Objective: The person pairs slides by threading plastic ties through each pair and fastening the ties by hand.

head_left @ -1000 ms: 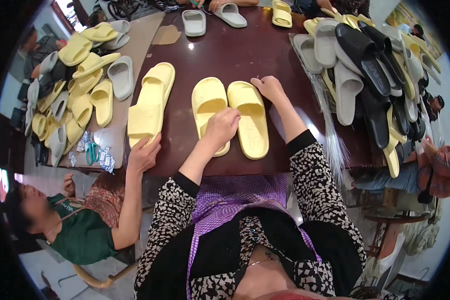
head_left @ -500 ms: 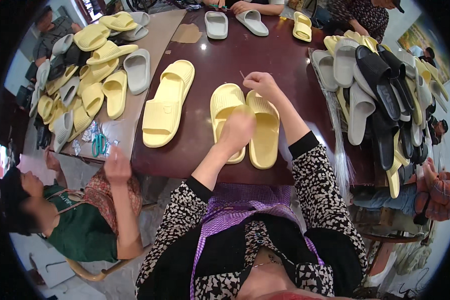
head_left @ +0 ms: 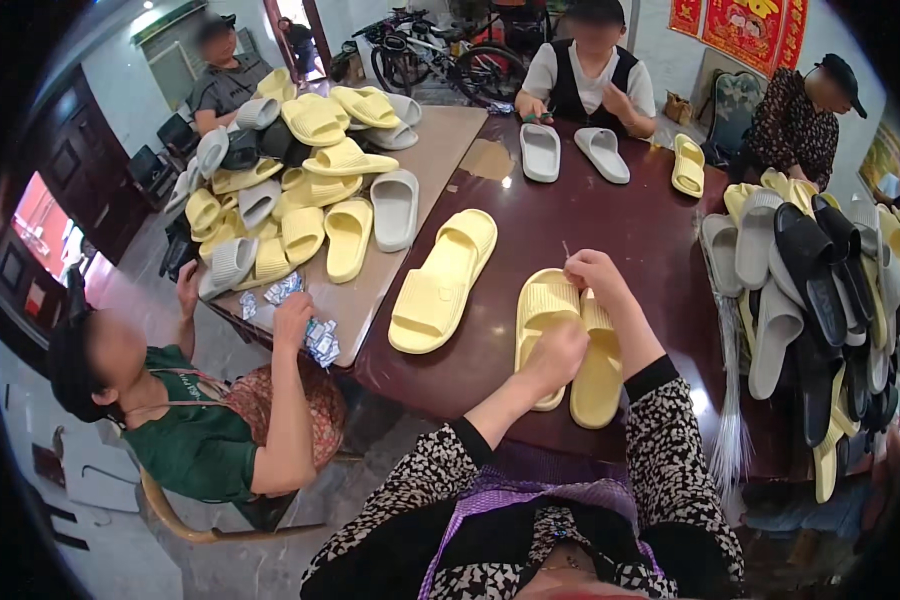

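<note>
Two yellow slippers lie side by side in front of me, toes away from me. My left hand (head_left: 557,357) is closed at the strap of the left slipper (head_left: 542,292), over the inner side; what its fingers hold, if anything, is hidden. My right hand (head_left: 595,273) is pinched above the toe of the right slipper (head_left: 598,390). From its fingertips pokes a thin, pale strand (head_left: 567,248), too small to tell its kind. Left of these, two more yellow slippers (head_left: 425,315) lie overlapped, one tucked into the other.
Yellow, grey and black slippers are heaped on the tan table (head_left: 438,150) at left and at the right edge (head_left: 775,335). Long clear strands (head_left: 733,425) hang beside the right heap. A co-worker (head_left: 195,420) sits at left by small packets (head_left: 322,342); others sit across the dark table (head_left: 470,385).
My view has tilted up, bringing more of the room in. Both my hands stay at the same slippers. The left co-worker's hand has moved to the packets, and the teal scissors there no longer show.
</note>
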### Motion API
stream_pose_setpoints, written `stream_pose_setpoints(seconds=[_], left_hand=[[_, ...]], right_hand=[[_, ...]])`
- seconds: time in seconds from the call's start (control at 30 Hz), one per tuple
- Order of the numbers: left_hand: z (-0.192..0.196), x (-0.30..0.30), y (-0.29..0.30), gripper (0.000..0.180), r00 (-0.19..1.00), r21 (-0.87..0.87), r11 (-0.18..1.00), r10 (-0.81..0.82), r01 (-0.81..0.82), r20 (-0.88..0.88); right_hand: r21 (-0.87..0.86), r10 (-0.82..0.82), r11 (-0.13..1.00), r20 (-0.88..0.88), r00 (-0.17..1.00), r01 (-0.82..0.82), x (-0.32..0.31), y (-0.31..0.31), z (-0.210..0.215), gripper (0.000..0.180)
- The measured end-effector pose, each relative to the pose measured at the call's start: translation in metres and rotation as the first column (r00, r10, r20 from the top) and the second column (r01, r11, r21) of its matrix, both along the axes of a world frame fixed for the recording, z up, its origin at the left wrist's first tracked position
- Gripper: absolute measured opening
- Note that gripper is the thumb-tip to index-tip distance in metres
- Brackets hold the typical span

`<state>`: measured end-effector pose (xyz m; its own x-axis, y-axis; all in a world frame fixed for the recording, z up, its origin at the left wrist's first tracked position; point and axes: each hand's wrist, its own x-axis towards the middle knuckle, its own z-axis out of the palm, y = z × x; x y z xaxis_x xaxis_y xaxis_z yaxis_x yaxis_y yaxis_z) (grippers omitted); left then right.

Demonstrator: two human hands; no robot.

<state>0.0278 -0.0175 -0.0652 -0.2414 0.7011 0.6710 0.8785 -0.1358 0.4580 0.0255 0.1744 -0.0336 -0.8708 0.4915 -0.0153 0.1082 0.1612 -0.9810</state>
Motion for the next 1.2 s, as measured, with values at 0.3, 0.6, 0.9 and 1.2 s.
stream_pose_setpoints(seconds=[0.3, 0.6, 0.9, 1.2], left_hand=[[0.05, -0.013, 0.009, 0.015, 0.969, 0.211, 0.97, 0.071, -0.123, 0.238], [0.038, -0.027, 0.06, 0.017, 0.711, -0.045, 0.999, 0.042, -0.014, 0.701], [0.033, -0.011, 0.048, 0.013, 0.736, -0.145, 0.98, -0.003, 0.137, 0.677], [0.024, -0.002, 0.063, 0.01, 0.66, 0.084, 0.995, -0.096, 0.051, 0.745]], right_hand=[[-0.304, -0.162, 0.945, -0.116, 0.98, 0.121, 0.041, -0.022, 0.018, 0.01], [-0.248, -0.332, 0.937, -0.407, 0.851, 0.247, 0.078, -0.067, 0.014, 0.011], [-0.318, -0.447, 0.887, -0.413, 0.793, 0.334, 0.098, -0.064, 0.004, 0.01], [-0.248, -0.509, 0.861, -0.422, 0.75, 0.445, 0.102, -0.067, 0.015, 0.012]])
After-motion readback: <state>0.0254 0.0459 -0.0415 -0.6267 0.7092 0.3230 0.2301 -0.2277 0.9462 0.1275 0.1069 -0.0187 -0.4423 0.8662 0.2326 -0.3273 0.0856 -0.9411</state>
